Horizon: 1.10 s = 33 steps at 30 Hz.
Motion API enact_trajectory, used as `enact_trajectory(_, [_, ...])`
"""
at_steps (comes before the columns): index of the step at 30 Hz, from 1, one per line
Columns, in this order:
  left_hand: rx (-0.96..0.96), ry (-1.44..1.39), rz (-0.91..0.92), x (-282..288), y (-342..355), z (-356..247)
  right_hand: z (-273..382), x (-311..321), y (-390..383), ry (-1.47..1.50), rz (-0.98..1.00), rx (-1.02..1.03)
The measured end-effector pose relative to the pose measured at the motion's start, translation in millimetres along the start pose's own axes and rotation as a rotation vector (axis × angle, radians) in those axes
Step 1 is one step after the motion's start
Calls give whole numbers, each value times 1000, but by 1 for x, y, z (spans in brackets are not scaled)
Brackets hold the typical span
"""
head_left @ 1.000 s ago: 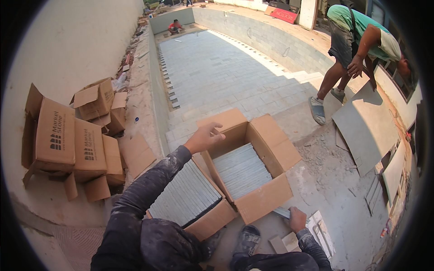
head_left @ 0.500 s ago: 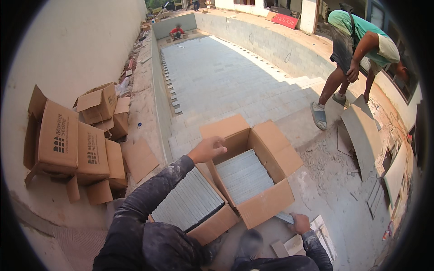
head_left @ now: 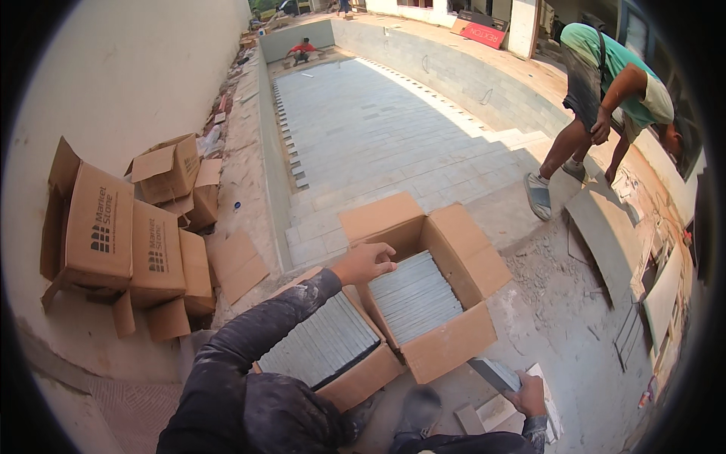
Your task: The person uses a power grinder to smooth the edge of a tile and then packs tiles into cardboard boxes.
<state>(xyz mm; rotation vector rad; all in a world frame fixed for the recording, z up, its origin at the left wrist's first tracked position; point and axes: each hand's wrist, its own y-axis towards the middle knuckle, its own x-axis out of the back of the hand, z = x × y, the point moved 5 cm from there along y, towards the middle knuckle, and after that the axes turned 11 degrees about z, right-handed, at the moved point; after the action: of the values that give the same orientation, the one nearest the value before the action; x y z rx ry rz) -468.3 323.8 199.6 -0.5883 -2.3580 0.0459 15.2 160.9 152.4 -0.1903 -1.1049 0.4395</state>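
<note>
My left hand point(head_left: 364, 264) hangs over the left rim of an open cardboard box point(head_left: 448, 344). Its fingers are loosely bent, with a gap between thumb and fingers and nothing visible in them. Inside the box, grey stone tiles point(head_left: 417, 295) stand on edge in a tight row. A second open box point(head_left: 364, 384) of the same kind, also packed with tiles point(head_left: 321, 340), adjoins it on the left, partly behind my left arm. My right hand point(head_left: 529, 395) grips a grey stone tile point(head_left: 493, 374), or a small stack of them, beside the first box's near right corner.
Opened cartons point(head_left: 98, 219) crowd the wall at left. Ahead lies a tiled pool floor point(head_left: 386, 113) with steps. At right, a bent-over co-worker point(head_left: 616, 83) reaches toward leaning boards point(head_left: 601, 234). Another person point(head_left: 302, 51) squats at the far end. Offcuts point(head_left: 484, 415) lie near my right hand.
My right hand has moved right and slightly down, bringing more of the held tile into view. My left hand has come slightly lower and to the right over the box rim.
</note>
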Motion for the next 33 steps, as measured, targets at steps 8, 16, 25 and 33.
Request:
enact_trajectory(8, [-39,220,152,-45,-4,3,2,39,-47,418,-354,-177])
enact_trajectory(16, [6,453,297,-87,0,-2,85,134,-19,551,-466,101])
enact_trajectory(25, [84,560,458,-116,2,-8,223,168,119,61,-87,660])
enact_trajectory(33, [254,720,221,-106,36,12,292,91,241,94,68,791])
